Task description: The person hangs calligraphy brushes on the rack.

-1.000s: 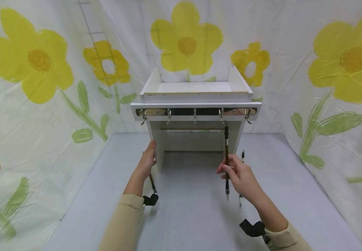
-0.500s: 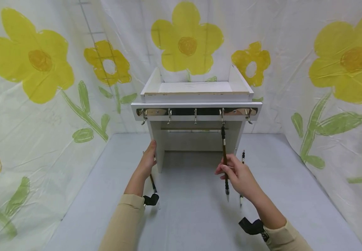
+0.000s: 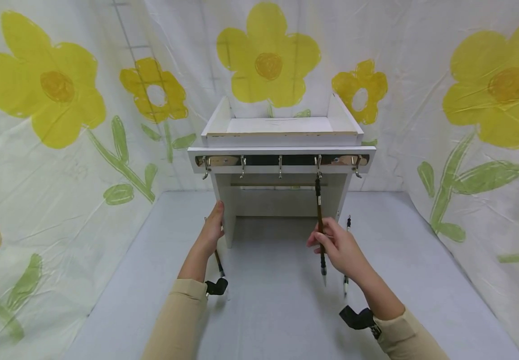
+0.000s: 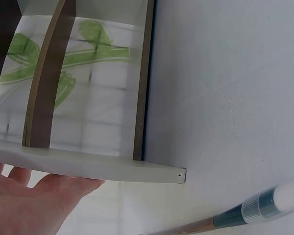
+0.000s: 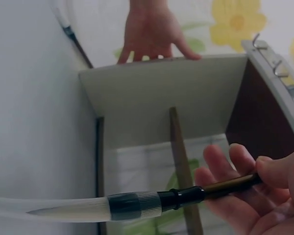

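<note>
My right hand (image 3: 338, 245) pinches the handle of a calligraphy brush (image 3: 319, 205) between thumb and fingers. The brush hangs nearly vertical, its top end right at the second hook (image 3: 318, 165) from the right on the rack's hook rail. In the right wrist view a clear sleeve covers the pale bristles (image 5: 73, 210). My left hand (image 3: 210, 232) lies against the outer face of the left side panel (image 5: 152, 88) of a white wooden rack (image 3: 277, 141), with its fingers spread and fairly straight in the right wrist view.
A second brush (image 3: 219, 262) lies on the pale table (image 3: 273, 310) beside my left wrist. Another brush (image 3: 346, 285) lies to the right, partly behind my right hand. Several other hooks (image 3: 280, 167) line the rail. A flower-printed curtain (image 3: 187, 45) surrounds the table.
My right hand has shifted slightly left and up, bringing the brush's top end from right of the hook up to it. The left hand and rack have stayed put.
</note>
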`<state>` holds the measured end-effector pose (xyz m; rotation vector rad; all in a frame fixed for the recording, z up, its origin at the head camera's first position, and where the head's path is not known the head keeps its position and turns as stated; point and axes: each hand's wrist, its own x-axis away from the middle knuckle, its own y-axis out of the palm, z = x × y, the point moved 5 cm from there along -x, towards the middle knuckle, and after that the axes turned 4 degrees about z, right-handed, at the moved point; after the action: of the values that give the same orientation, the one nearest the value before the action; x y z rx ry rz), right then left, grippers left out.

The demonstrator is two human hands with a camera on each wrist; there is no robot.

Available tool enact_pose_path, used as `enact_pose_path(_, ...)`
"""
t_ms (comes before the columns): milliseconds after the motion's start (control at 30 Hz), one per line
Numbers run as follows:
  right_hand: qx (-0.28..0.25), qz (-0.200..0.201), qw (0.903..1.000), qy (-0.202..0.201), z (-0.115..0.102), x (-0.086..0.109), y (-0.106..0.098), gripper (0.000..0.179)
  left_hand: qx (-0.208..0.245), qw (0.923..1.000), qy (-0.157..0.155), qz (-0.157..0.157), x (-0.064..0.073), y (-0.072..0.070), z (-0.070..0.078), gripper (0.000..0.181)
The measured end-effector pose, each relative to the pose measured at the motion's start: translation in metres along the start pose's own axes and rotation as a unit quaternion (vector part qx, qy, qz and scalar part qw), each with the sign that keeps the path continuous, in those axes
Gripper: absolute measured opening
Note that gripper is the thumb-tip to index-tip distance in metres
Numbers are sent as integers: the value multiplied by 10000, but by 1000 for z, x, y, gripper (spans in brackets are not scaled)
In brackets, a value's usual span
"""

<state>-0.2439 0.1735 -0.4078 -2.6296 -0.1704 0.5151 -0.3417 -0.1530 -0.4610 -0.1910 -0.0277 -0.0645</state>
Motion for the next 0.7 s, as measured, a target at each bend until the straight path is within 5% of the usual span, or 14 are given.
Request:
enact_pose_path(267, -132, 130, 9998, 46, 16, -12, 8, 10, 19, 10000, 19, 36, -1, 0, 0, 86)
enact_pose_path(467, 282, 463, 9983, -236, 26, -18, 11, 16, 60, 9999, -82, -37, -1, 0, -1, 81)
enact_pose_path(700, 461, 572, 9967, -352, 29, -22, 12, 20, -16, 9997, -145, -189, 19, 2, 27, 71)
